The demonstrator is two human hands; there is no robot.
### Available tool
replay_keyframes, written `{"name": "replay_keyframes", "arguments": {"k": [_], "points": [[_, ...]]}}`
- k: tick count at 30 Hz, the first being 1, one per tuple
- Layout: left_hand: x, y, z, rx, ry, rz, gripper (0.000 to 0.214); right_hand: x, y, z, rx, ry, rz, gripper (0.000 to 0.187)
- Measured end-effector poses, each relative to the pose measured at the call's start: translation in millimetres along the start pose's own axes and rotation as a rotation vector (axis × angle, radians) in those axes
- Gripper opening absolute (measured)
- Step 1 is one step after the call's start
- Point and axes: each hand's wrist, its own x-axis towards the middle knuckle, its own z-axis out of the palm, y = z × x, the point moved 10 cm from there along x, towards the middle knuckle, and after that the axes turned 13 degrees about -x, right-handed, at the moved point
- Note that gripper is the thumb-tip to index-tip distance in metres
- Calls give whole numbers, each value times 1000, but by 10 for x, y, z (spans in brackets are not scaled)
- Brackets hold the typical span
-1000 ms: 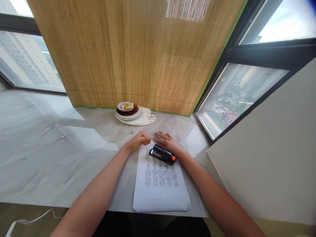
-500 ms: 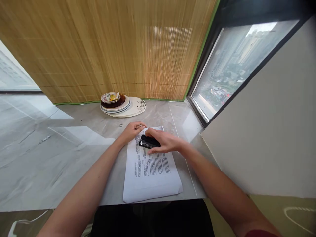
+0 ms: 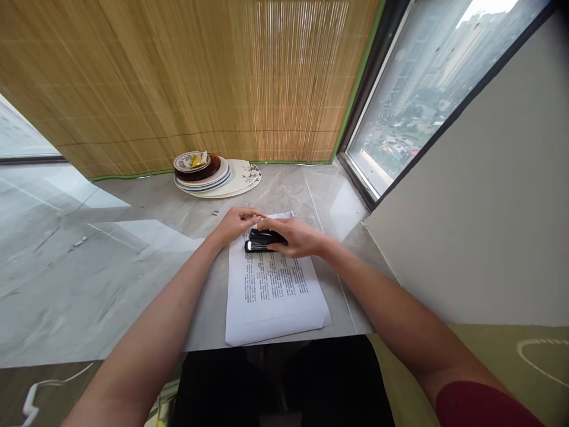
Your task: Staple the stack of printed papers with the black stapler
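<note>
Item: black stapler (image 3: 261,241), lying across the 12 o'clock end of white printed paper stack (image 3: 273,293) | right hand (image 3: 297,237): clasped over the stapler from 3 o'clock | left hand (image 3: 235,224): fingers curled at the stack's 11 o'clock corner, grip cannot be told | stacked ceramic plates (image 3: 208,177): 11 o'clock, well apart, on grey marble worktop (image 3: 133,267)

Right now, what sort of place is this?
Probably a high-rise home, at a marble-look sill by the window. The glass looks down on city buildings, a bamboo blind hangs beside it, and stacked plates stand before the blind. The right hand holds a stapler on printed sheets.
</note>
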Motion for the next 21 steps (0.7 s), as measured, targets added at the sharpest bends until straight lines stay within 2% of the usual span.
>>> {"name": "replay_keyframes", "arguments": {"k": [2, 5, 7, 9, 14, 21], "points": [[9, 9, 8, -4, -3, 16, 37, -4, 121, -105, 62, 84, 54, 45], [11, 36, -7, 59, 21, 60, 35, -76, 466, -351, 128, 275, 222, 50], [3, 51, -11, 133, 33, 79, 32, -163, 697, -508, 100, 380, 330, 51], [-7, 56, 1, 177, 29, 76, 31, -244, 871, -623, 32, 430, 411, 50], [-24, 92, 26, 195, 22, 57, 31, -366, 1108, -718, -120, 353, 554, 52], [-20, 63, 29, 173, 14, 39, 30, -404, 1127, -725, -270, 199, 570, 50]]}}
